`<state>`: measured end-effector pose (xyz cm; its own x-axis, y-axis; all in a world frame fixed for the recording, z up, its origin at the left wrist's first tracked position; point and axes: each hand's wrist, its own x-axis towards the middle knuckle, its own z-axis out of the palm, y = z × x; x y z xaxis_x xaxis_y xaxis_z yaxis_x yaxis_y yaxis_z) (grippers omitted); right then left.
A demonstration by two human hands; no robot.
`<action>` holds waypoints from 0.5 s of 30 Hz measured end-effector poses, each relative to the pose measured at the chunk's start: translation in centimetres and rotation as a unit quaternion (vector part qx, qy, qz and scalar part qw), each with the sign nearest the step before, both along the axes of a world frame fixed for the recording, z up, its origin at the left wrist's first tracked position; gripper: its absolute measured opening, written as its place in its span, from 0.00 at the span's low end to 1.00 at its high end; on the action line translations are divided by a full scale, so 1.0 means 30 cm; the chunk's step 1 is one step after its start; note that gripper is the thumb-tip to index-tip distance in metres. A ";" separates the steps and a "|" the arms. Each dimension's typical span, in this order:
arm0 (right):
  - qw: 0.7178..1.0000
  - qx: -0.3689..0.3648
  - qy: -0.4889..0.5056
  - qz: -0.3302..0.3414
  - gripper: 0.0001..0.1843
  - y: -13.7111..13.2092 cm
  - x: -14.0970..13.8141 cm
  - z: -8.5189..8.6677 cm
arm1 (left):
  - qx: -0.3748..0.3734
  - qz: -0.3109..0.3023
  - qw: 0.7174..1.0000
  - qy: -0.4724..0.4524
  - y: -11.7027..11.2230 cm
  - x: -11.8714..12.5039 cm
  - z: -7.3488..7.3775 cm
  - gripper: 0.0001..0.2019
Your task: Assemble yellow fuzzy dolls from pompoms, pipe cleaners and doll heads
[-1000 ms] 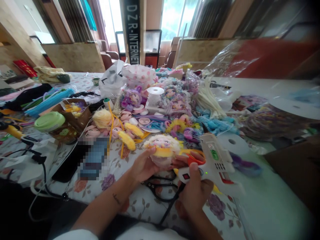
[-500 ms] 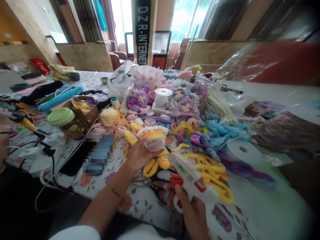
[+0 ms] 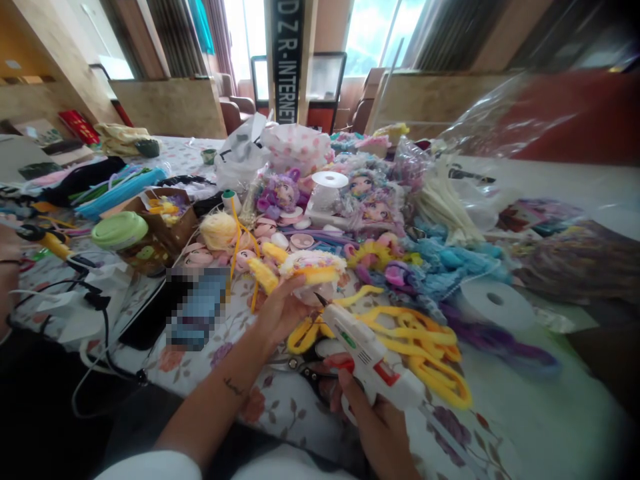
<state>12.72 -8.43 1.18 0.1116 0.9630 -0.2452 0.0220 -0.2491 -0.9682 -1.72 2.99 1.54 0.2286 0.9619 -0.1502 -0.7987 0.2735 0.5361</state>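
My left hand [image 3: 280, 313] is closed around a small clear plastic cup-like piece [image 3: 320, 272] with fluffy white and yellow trim on its upper part. In my right hand [image 3: 373, 417] is a white glue gun [image 3: 375, 357], gripped by its handle with fingers at the red trigger. The gun's dark nozzle points up and left, close to the clear lower part of the piece; whether they touch I cannot tell. Fuzzy yellow strips [image 3: 437, 350] lie looped on the table beyond the gun. Black-handled scissors [image 3: 295, 364] rest beneath my hands, partly hidden.
Left of my forearm lie a phone [image 3: 203, 310] and a power strip [image 3: 95, 303] with cables. A green-lidded cup [image 3: 123, 233] stands behind them. Dolls' heads [image 3: 283, 193], a ribbon spool [image 3: 493, 300] and plastic bags crowd the table. Another person's arm [image 3: 7, 273] shows at far left.
The glue gun's nozzle has moved slightly up and left, nearer the trimmed piece. My left hand has tilted the piece a little and shifted it right.
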 end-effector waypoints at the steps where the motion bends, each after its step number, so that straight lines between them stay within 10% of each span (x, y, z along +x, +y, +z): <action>1: 1.000 0.000 -0.009 -0.002 0.22 0.000 -0.001 0.002 | 0.001 -0.002 1.000 0.006 -0.001 0.001 -0.002 0.15; 15: 0.998 0.022 -0.061 -0.005 0.23 -0.001 0.000 -0.038 | -0.007 0.023 0.999 0.034 -0.007 0.013 -0.003 0.20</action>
<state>12.73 -8.46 0.03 0.1481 0.9711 -0.1872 0.1378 -0.2077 -0.9684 -1.35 2.77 1.46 0.1737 0.9686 -0.1778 -0.7726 0.2460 0.5853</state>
